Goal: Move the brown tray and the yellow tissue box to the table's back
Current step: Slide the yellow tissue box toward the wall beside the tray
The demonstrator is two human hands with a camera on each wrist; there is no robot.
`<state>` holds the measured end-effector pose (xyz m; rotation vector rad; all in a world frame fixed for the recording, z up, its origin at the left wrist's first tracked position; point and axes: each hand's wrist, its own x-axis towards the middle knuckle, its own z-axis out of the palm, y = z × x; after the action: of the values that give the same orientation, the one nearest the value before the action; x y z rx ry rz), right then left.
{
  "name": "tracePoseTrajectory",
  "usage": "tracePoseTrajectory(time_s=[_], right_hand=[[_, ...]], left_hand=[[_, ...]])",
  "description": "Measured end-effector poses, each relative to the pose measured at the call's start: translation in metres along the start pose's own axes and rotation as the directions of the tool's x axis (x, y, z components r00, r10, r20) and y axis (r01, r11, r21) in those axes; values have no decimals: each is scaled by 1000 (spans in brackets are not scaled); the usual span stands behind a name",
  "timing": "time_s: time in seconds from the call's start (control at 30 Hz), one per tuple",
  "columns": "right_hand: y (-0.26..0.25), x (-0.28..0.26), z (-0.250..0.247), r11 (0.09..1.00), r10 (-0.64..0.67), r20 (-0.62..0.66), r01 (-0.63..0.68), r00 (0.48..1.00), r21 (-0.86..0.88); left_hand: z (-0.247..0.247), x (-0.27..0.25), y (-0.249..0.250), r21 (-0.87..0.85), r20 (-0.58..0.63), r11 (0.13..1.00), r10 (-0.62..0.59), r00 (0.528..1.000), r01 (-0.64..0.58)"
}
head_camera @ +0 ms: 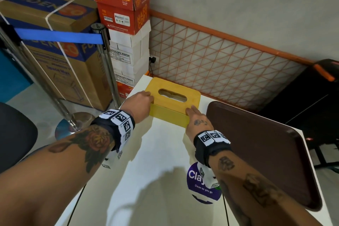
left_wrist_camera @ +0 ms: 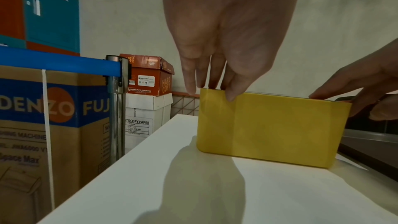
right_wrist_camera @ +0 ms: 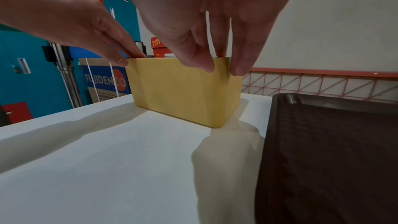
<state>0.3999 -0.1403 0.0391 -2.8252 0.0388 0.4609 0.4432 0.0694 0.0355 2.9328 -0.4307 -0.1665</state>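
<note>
- Yellow tissue box (head_camera: 174,101) standing on the white desk (head_camera: 156,152) near its back left corner, oval slot facing up, close to the orange lattice panel (head_camera: 220,57) behind the desk.
- Left grip (head_camera: 140,103) at the box's left end: fingers (left_wrist_camera: 215,74) nearly straight, tips on the top edge, thumb tip (left_wrist_camera: 231,94) laid against the near face.
- Right grip (head_camera: 199,120) at the box's near right corner: fingers (right_wrist_camera: 243,54) extended down over the top edge, thumb (right_wrist_camera: 200,60) on the near face; cannot tell whether pinching or merely touching.
- Bottom of the box flat on the desk in both wrist views.
- Brown tray (head_camera: 266,148) lying flat along the desk's right side, just beside the box, far end near the back edge.
- Round purple sticker (head_camera: 198,183) on the desk under the right forearm.
- Stacked paper boxes (head_camera: 126,29), a chrome post (head_camera: 104,57) with blue belt and a large carton (head_camera: 55,42) off to the left, beyond the desk.
</note>
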Motion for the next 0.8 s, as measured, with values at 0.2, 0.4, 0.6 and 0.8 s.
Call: tracePoseTrajectory(time_s=[0.2,0.4,0.6,0.8], right_hand=[[1,10,-5,999,1,-4,-1,1000,41],[1,13,-6,997,12,22,-14,1000,70],[24,-3,-2,986,47,-21,-43,999,162],[87,-48,23,966,206,-16,-201,978,162]], left_hand=[[-2,8,3,-4,30,1000,-8,1000,8],[-5,12,4,-14,66,1000,-10,998,11],[3,9,5,-44,30,999,2,1000,0],[31,-7,34,2,11,995,99,995,-99]])
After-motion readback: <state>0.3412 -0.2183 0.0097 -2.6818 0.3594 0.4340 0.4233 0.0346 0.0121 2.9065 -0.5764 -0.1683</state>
